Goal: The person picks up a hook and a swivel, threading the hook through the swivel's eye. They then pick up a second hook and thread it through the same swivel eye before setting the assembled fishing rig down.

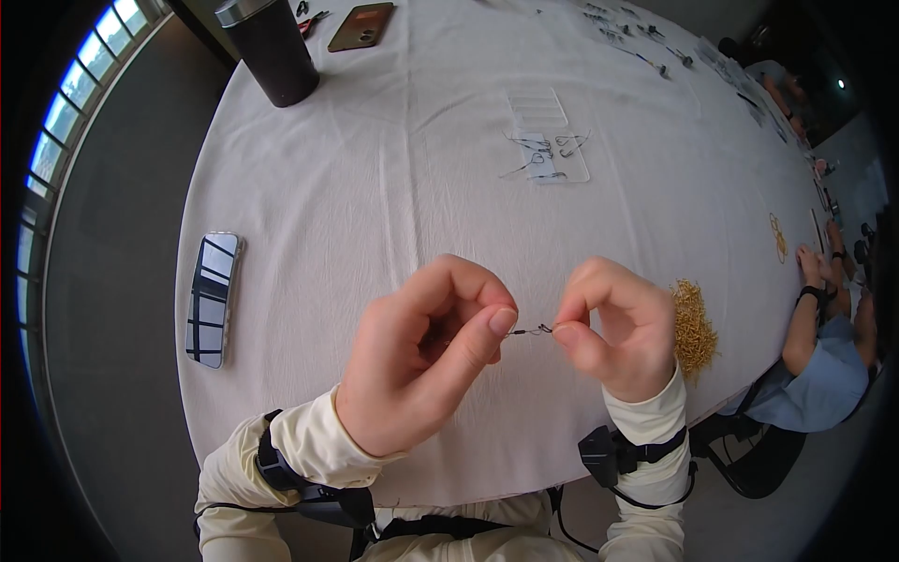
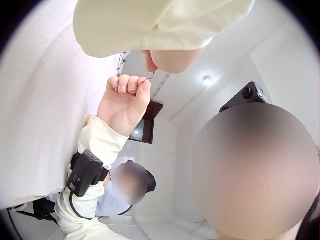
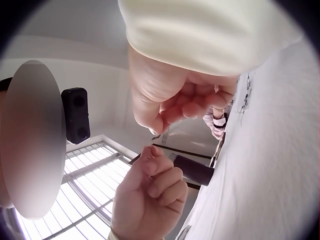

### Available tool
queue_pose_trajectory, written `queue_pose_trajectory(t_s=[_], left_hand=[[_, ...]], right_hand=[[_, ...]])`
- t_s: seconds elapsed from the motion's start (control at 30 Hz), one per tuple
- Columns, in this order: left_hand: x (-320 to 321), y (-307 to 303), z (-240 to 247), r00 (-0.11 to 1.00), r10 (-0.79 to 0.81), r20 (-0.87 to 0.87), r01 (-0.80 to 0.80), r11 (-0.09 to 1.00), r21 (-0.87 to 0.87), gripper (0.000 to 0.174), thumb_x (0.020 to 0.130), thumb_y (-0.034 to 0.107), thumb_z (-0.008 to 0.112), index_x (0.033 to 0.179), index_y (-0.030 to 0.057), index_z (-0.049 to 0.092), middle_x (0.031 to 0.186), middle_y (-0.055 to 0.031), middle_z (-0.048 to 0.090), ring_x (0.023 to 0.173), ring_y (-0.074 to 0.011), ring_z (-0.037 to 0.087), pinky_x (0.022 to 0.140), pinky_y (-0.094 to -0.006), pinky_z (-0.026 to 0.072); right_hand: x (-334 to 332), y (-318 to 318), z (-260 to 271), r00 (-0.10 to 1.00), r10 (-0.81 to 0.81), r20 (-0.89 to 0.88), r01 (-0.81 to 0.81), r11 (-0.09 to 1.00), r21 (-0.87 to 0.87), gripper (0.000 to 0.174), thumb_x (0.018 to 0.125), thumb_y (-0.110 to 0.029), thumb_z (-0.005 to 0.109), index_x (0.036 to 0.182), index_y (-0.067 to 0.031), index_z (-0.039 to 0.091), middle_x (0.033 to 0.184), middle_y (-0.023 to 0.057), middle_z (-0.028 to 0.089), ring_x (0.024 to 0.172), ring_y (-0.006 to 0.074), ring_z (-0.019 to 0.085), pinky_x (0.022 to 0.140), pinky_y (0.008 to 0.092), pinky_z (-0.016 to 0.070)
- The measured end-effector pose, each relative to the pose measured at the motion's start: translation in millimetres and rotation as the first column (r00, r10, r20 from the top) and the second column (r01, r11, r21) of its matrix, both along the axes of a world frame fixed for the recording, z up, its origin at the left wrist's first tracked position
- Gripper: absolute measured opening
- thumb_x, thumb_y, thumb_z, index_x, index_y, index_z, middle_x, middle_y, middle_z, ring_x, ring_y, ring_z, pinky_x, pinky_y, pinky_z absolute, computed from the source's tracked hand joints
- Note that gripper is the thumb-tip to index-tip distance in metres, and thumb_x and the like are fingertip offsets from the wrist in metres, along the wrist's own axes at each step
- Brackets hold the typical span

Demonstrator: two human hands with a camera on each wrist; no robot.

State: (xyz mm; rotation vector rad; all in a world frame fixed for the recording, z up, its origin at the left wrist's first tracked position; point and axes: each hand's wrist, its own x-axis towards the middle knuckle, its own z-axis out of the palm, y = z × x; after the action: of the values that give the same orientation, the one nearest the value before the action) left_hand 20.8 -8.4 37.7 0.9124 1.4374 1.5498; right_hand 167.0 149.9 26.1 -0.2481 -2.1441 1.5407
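Observation:
A tiny dark fishing swivel with wire loops (image 1: 521, 332) spans the gap between my hands, close over the tablecloth. My left hand (image 1: 412, 361) pinches its left end between thumb and index fingertip. At the other end, my right hand (image 1: 613, 323) grips a small dark wire end with thumb and index finger; I cannot tell whether this is a separate piece. Left wrist view: a thin curved dark wire (image 2: 149, 79) shows at the right hand's fingertips (image 2: 145, 86). Fingertips cover both ends of the swivel.
Beyond my hands lies an open clear plastic box (image 1: 579, 169) with several fish hooks (image 1: 571, 143). Right of my right hand is a pile of small gold-coloured pieces (image 1: 693, 328). A phone (image 1: 213, 300) lies left, a dark tumbler (image 1: 272, 51) stands far left. Another person (image 1: 824, 365) sits right.

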Motion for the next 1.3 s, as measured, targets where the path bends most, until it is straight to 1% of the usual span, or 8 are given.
queue_pose_trajectory(t_s=[0.23, 0.3, 0.33, 0.4, 0.5, 0.67, 0.9, 1.3], left_hand=[[1, 0, 0, 0.997, 0.023, -0.076, -0.024, 1.0, -0.007, 0.009, 0.097, 0.008, 0.058, 0.099, -0.0004, 0.056, 0.091, -0.0043, 0.061, 0.073, -0.0064, 0.056, 0.065, -0.0201, 0.0466], [1, -1, 1, 0.945, 0.051, -0.323, -0.065, 0.997, -0.032, 0.006, 0.095, 0.004, 0.059, 0.096, -0.0008, 0.056, 0.086, -0.0046, 0.063, 0.069, -0.0062, 0.058, 0.059, -0.0188, 0.0454], [1, 0, 1, 0.945, 0.051, -0.323, -0.065, 0.997, -0.033, 0.006, 0.095, 0.004, 0.059, 0.096, -0.0008, 0.056, 0.086, -0.0046, 0.063, 0.069, -0.0062, 0.058, 0.059, -0.0188, 0.0454], [1, 1, -2, 0.841, 0.098, -0.531, -0.061, 0.994, 0.086, 0.005, 0.093, 0.002, 0.06, 0.095, -0.0013, 0.057, 0.08, -0.0048, 0.065, 0.065, -0.0064, 0.06, 0.055, -0.0177, 0.0439], [3, 2, -7, 0.832, 0.117, -0.542, -0.065, 0.991, 0.114, 0.005, 0.092, 0.001, 0.061, 0.095, -0.0014, 0.057, 0.078, -0.0052, 0.065, 0.064, -0.0068, 0.062, 0.054, -0.0173, 0.044], [8, 2, -9, 0.917, 0.081, -0.39, -0.053, 0.995, 0.082, 0.005, 0.094, 0.002, 0.059, 0.095, -0.0021, 0.056, 0.081, -0.0063, 0.065, 0.068, -0.0088, 0.064, 0.057, -0.0186, 0.0466], [8, 1, -9, 0.974, 0.023, -0.227, -0.006, 0.997, 0.076, 0.009, 0.097, 0.006, 0.056, 0.096, -0.0035, 0.056, 0.086, -0.008, 0.063, 0.073, -0.0116, 0.065, 0.064, -0.0223, 0.0522], [6, 2, -7, 0.995, -0.016, -0.096, 0.019, 0.999, 0.03, 0.014, 0.099, 0.01, 0.056, 0.096, -0.0041, 0.057, 0.089, -0.0094, 0.063, 0.079, -0.0148, 0.065, 0.072, -0.0263, 0.054]], right_hand=[[3, 2, 2, 0.998, -0.057, 0.033, 0.057, 0.998, -0.012, 0.007, 0.076, 0.002, 0.069, 0.078, -0.0021, 0.063, 0.076, 0.0022, 0.061, 0.069, 0.01, 0.054, 0.065, 0.0256, 0.0432], [4, 1, 4, 0.998, -0.045, 0.047, 0.046, 0.998, -0.03, 0.007, 0.076, 0.002, 0.069, 0.079, -0.0019, 0.063, 0.076, 0.0021, 0.061, 0.07, 0.01, 0.053, 0.066, 0.0256, 0.0433], [4, 0, 6, 0.998, -0.009, 0.056, 0.013, 0.997, -0.074, 0.007, 0.077, 0.002, 0.069, 0.079, -0.0017, 0.064, 0.076, 0.002, 0.062, 0.07, 0.0099, 0.053, 0.066, 0.0255, 0.0431], [3, -3, 6, 0.998, 0.027, 0.064, -0.02, 0.993, -0.119, 0.006, 0.077, 0.001, 0.069, 0.079, -0.0015, 0.064, 0.076, 0.0019, 0.062, 0.07, 0.0098, 0.053, 0.067, 0.0254, 0.043], [0, -7, 2, 0.995, 0.074, 0.065, -0.063, 0.986, -0.156, 0.005, 0.08, 0.0, 0.069, 0.082, -0.0009, 0.065, 0.077, 0.0018, 0.062, 0.071, 0.0095, 0.052, 0.068, 0.0252, 0.0428], [-1, -12, 0, 0.985, 0.1, 0.144, -0.038, 0.924, -0.379, 0.008, 0.086, -0.006, 0.068, 0.088, 0.0012, 0.066, 0.08, 0.0003, 0.063, 0.074, 0.0072, 0.052, 0.069, 0.0243, 0.0425], [-1, -13, 3, 0.979, 0.078, 0.191, 0.012, 0.903, -0.429, 0.009, 0.087, -0.007, 0.067, 0.09, 0.0014, 0.066, 0.079, -0.001, 0.063, 0.073, 0.0061, 0.05, 0.07, 0.023, 0.0426], [-1, -19, 1, 0.99, -0.1, 0.099, 0.111, 0.988, -0.105, 0.007, 0.081, -0.003, 0.069, 0.081, -0.0018, 0.062, 0.07, -0.0009, 0.059, 0.061, 0.0051, 0.047, 0.056, 0.0221, 0.041]])
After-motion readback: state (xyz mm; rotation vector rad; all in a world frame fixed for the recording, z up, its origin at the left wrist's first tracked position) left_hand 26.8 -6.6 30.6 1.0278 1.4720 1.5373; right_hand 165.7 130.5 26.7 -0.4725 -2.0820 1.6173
